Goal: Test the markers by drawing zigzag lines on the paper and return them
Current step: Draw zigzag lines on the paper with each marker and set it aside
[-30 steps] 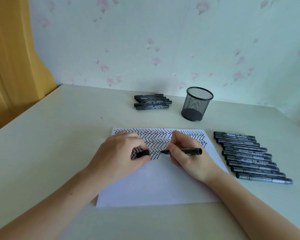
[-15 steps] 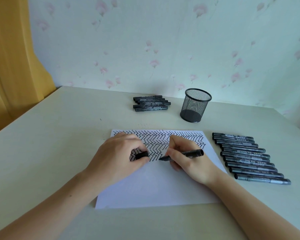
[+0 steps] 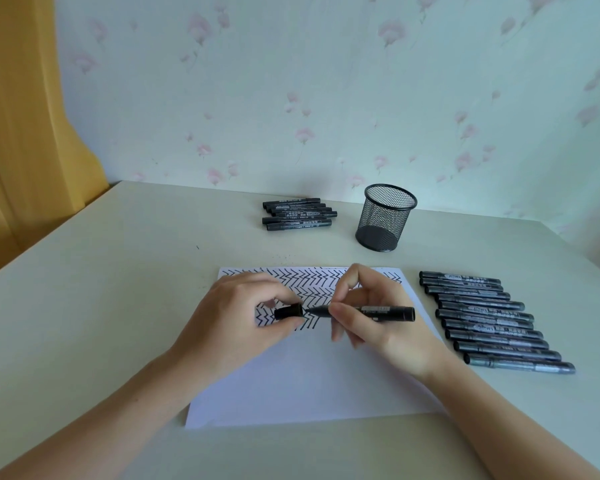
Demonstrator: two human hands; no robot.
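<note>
The marker [image 3: 368,312] lies almost level above the paper [image 3: 309,375], its long axis running left to right, tip pointing left toward the cap [image 3: 289,311]. The right hand [image 3: 378,317] holds the barrel with fingers [image 3: 343,315] curled round it just behind the tip. The left hand [image 3: 236,320] pinches the cap, its open end facing right, in line with the tip and just beside it; a small gap seems to remain. Recapping appears to be the step in hand, and it turns on keeping tip and cap on one axis while the hands close together. Both hands hover over the zigzag rows at the sheet's far part. The row of markers [image 3: 492,320] lies on the counter [image 3: 101,306] to the right, nearer the right hand.
</note>
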